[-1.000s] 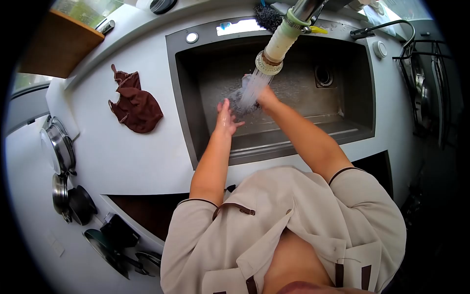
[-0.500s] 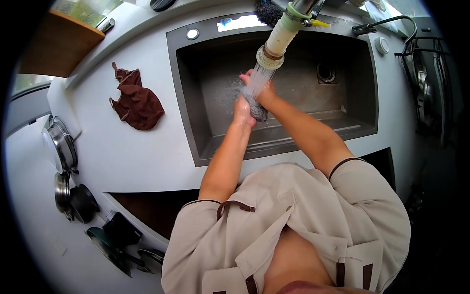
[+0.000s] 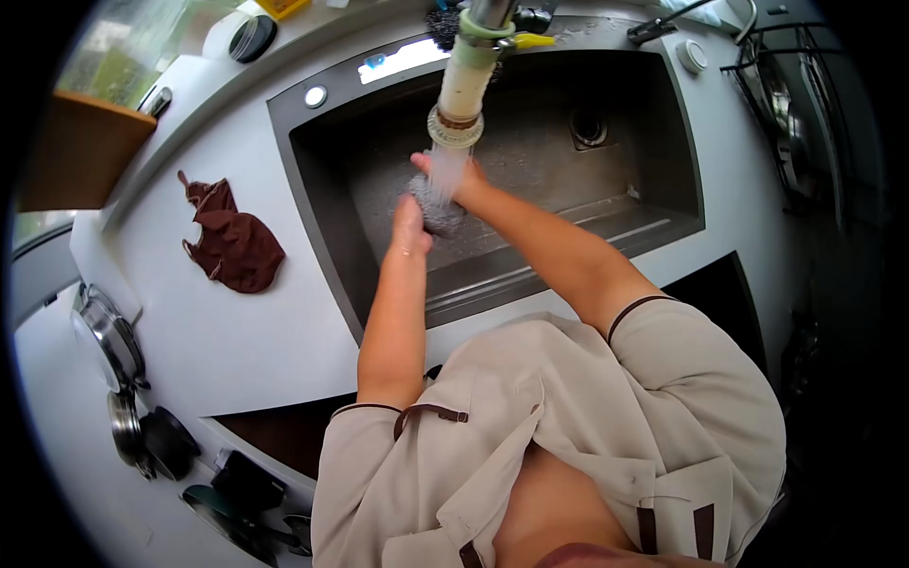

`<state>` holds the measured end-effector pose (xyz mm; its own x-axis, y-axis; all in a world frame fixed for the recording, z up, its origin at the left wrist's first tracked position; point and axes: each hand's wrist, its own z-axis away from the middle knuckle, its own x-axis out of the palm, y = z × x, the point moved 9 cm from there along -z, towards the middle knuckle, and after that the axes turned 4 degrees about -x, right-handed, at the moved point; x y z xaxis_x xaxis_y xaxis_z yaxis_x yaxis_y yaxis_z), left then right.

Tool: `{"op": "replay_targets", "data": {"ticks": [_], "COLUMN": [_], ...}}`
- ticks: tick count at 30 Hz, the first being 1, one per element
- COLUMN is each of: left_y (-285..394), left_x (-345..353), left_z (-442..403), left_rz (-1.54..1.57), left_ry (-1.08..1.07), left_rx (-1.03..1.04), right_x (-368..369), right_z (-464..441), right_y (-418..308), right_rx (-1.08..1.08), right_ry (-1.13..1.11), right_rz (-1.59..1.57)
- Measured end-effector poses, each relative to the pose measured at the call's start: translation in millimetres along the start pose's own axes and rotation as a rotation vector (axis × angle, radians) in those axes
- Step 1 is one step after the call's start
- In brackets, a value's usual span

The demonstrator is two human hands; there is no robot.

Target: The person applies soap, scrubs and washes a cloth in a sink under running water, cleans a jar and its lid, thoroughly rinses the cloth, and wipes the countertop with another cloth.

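Under the running tap (image 3: 457, 95), both hands hold a wet, grey, rough-textured cloth (image 3: 441, 220) over the sink (image 3: 355, 180). My left hand (image 3: 410, 225) grips its near left side. Across the far right side of it lies my right hand (image 3: 466, 180), partly hidden behind the falling water (image 3: 447, 175). Some fingers of both hands are covered by the cloth and the stream. On the white counter left of the sink lies a crumpled dark brown cloth (image 3: 239, 248).
The drain (image 3: 588, 128) is at the sink's far right. A dark bristly scrubber (image 3: 443, 26) sits behind the tap. Pots (image 3: 109, 336) and pans (image 3: 222, 516) stand at the lower left. A dish rack (image 3: 786, 104) is at the right.
The whole view has shifted, so the sink and tap sit further left and the brown cloth lower. Both hands stay on the grey cloth under the water.
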<state>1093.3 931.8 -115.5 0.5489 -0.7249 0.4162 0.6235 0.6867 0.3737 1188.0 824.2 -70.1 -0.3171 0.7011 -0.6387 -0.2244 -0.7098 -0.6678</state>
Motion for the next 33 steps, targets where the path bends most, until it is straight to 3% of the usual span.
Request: {"op": "replay_targets", "data": {"ticks": [1,2,3,5,6,9,10,15,18,20,24,26,29,31,33], "left_y": [1,16,17,35,21,5,1,10,7,-1,-12,-2,-3,-3,-3], "left_x": [-26,-30,-24,-34,-23,49,50,40,40,23,-8,-14,6,17,10], "left_z": [-22,12,14,30,19,51,51,44,49,45,35,43,62,59,55], "left_rz": [-0.019,-0.044,-0.05,-0.571,-0.565,-0.27,-0.352,-0.473,-0.266,-0.211,-0.18,-0.398,-0.47,-0.478,-0.237], "left_ry": [0.051,0.365,0.349,0.592,0.396,-0.099,-0.036,0.012,-0.144,-0.077,0.117,0.297,0.316,0.22,0.241], "left_rx": [0.075,0.089,0.097,0.274,0.284,0.393,0.436,0.449,0.347,0.25,0.272,0.533,0.574,0.49,0.418], "right_x": [17,34,30,21,23,27,32,29,22,13,29,42,39,29,20], "right_z": [-4,-13,-14,7,27,47,46,57,56,54,48,34,49,68,77], "right_y": [27,51,52,37,21,14,11,9,8,13,34,72,61,28,9], "right_rx": [0.008,0.057,0.079,0.217,0.337,0.484,0.394,0.402,0.354,0.358,0.314,0.178,0.22,0.182,0.154], "right_ry": [0.012,0.023,0.029,-0.067,-0.183,-0.203,-0.241,-0.301,-0.295,-0.211,-0.199,-0.018,0.022,-0.051,-0.123], "right_rz": [0.0,-0.312,-0.47,-0.909,-1.189,-1.285,-1.335,-1.423,-1.389,-1.268,-1.176,-0.676,-0.905,-0.877,-0.847]}}
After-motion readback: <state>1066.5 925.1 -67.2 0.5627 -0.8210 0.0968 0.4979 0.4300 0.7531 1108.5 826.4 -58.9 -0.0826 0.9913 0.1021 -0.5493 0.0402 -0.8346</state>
